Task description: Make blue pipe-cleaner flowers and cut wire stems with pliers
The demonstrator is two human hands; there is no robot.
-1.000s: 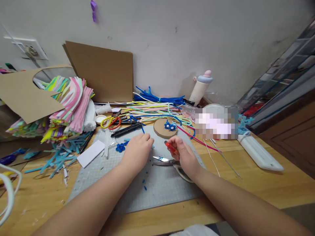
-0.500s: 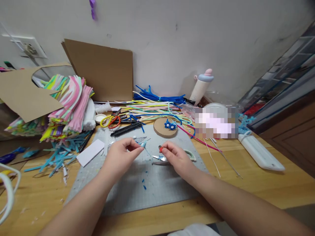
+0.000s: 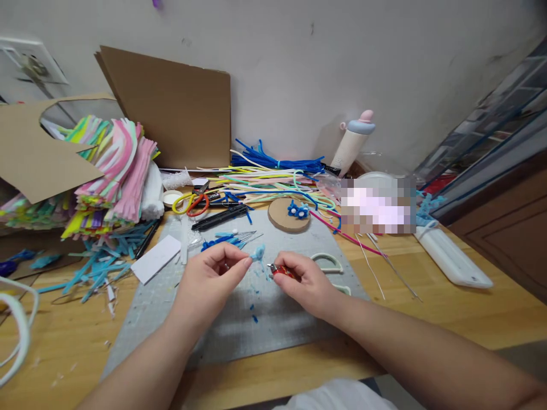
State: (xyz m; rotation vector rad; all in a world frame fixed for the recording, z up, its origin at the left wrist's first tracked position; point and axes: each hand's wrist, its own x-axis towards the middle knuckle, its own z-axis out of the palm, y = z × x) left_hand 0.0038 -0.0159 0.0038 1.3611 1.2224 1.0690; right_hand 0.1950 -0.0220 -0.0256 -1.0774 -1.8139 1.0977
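My left hand [image 3: 211, 279] pinches a light-blue fluffy piece [image 3: 258, 251]; my right hand [image 3: 306, 286] grips a red lighter [image 3: 285, 273]. I should keep both steady, without contact.

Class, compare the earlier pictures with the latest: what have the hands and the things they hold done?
The left hand has drawn back and to the left, and now visibly pinches a light blue piece. The right hand, already holding the red lighter, has come left; the lighter's metal end now faces the piece. The cardboard disc and the bottle stayed put.
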